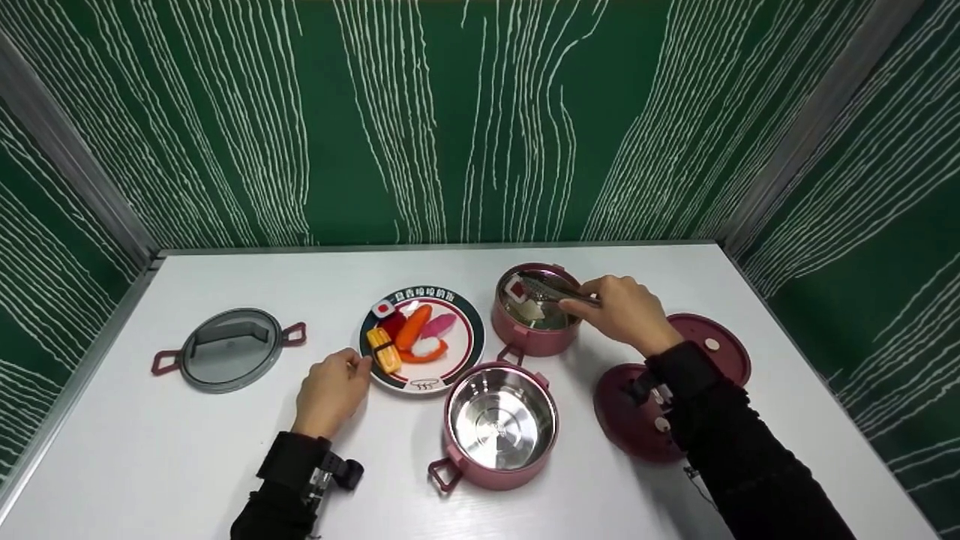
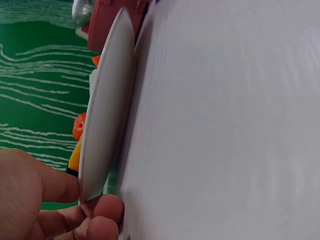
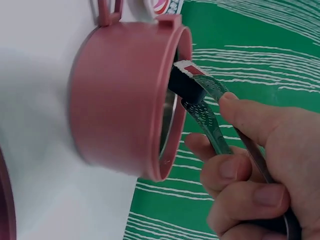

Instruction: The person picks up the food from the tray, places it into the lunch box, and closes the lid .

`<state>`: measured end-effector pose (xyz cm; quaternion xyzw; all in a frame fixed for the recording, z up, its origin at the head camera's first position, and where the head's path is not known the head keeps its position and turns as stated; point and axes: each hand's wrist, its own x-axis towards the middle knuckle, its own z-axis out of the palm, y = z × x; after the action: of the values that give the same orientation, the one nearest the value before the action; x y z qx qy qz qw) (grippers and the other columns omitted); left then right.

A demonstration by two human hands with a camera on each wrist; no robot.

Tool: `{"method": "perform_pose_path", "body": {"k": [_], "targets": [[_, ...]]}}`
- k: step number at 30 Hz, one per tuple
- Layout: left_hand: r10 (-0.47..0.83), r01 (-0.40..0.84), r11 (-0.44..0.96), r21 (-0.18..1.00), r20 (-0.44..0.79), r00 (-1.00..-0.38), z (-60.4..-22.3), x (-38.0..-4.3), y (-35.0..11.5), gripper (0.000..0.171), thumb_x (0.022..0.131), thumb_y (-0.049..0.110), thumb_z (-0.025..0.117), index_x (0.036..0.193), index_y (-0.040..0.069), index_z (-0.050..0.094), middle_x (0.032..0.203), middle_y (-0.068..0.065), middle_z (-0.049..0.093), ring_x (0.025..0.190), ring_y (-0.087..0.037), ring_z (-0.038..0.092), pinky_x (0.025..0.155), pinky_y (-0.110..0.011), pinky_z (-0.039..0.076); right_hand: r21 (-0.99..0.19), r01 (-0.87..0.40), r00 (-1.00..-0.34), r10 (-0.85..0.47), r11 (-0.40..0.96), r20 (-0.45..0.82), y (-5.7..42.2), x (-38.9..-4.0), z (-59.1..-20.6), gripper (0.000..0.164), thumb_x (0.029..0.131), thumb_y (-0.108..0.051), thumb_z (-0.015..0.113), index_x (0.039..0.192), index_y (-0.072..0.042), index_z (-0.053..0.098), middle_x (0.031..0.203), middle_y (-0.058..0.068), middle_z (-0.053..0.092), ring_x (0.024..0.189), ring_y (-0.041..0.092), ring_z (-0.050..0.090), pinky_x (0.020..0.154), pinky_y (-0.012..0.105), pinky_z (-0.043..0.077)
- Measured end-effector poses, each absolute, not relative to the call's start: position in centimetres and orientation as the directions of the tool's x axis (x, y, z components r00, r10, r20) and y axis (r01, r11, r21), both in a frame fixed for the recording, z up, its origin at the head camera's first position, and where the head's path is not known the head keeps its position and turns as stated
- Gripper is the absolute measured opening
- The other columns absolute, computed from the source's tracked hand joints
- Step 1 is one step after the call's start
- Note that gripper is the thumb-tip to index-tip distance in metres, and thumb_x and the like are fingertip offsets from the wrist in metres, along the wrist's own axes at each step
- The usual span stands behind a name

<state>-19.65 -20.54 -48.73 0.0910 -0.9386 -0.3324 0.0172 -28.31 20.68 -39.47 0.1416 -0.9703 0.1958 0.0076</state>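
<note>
My right hand (image 1: 624,311) holds metal tongs (image 3: 212,132) over the far pink pot (image 1: 534,341). Between the tongs' perforated ends is a toy sushi roll (image 3: 187,82), white-topped with a red centre and dark sides, at the pot's mouth. Something pale (image 1: 529,309) lies inside that pot. With thumb above and fingers below, my left hand (image 1: 330,394) pinches the near-left rim of a round plate (image 2: 107,110). Toy food lies on the plate: another sushi roll (image 1: 383,309), a yellow piece with a black band (image 1: 384,350), an orange piece (image 1: 414,327), a shrimp (image 1: 426,350) and a pink piece (image 1: 439,325).
A second pink pot (image 1: 500,476) with a shiny steel inside stands nearer me, close to the plate. At left lies a grey lid (image 1: 229,367) with red handles. Two dark red lids (image 1: 626,420) lie under my right forearm. Green walls surround the white table (image 1: 187,465).
</note>
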Motion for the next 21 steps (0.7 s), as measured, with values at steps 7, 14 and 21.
{"method": "perform_pose_path", "body": {"k": [7, 14, 21], "targets": [[-0.191, -0.164, 0.759, 0.630, -0.025, -0.981, -48.80, -19.68, -20.47, 0.027, 0.107, 0.031, 0.061, 0.090, 0.012, 0.071, 0.074, -0.004, 0.064, 0.071, -0.027, 0.062, 0.061, -0.036, 0.040, -0.365, -0.238, -0.969, -0.248, 0.900, 0.022, 20.97, -28.56, -40.17, 0.048, 0.101, -0.048, 0.072, 0.121, -0.006, 0.081, 0.106, 0.014, 0.080, 0.081, 0.024, 0.065, 0.064, 0.037, 0.045], [-0.193, -0.174, 0.751, 0.636, -0.041, -0.980, -48.77, -19.75, -20.46, 0.027, 0.107, 0.031, 0.060, 0.091, 0.011, 0.071, 0.074, -0.004, 0.063, 0.070, -0.026, 0.060, 0.061, -0.035, 0.039, -0.362, -0.233, -0.968, -0.250, 0.903, 0.001, 20.79, -28.65, -40.53, 0.044, 0.101, -0.046, 0.073, 0.118, -0.006, 0.082, 0.099, 0.011, 0.079, 0.078, 0.022, 0.063, 0.064, 0.034, 0.044], [-0.191, -0.179, 0.760, 0.625, -0.049, -0.980, -48.75, -19.81, -20.51, 0.027, 0.107, 0.032, 0.060, 0.093, 0.012, 0.072, 0.075, -0.005, 0.063, 0.072, -0.027, 0.061, 0.062, -0.035, 0.039, -0.356, -0.237, -0.968, -0.252, 0.904, 0.002, 20.70, -28.61, -40.44, 0.044, 0.101, -0.047, 0.073, 0.117, -0.008, 0.083, 0.102, 0.011, 0.080, 0.078, 0.022, 0.063, 0.064, 0.035, 0.044]]}}
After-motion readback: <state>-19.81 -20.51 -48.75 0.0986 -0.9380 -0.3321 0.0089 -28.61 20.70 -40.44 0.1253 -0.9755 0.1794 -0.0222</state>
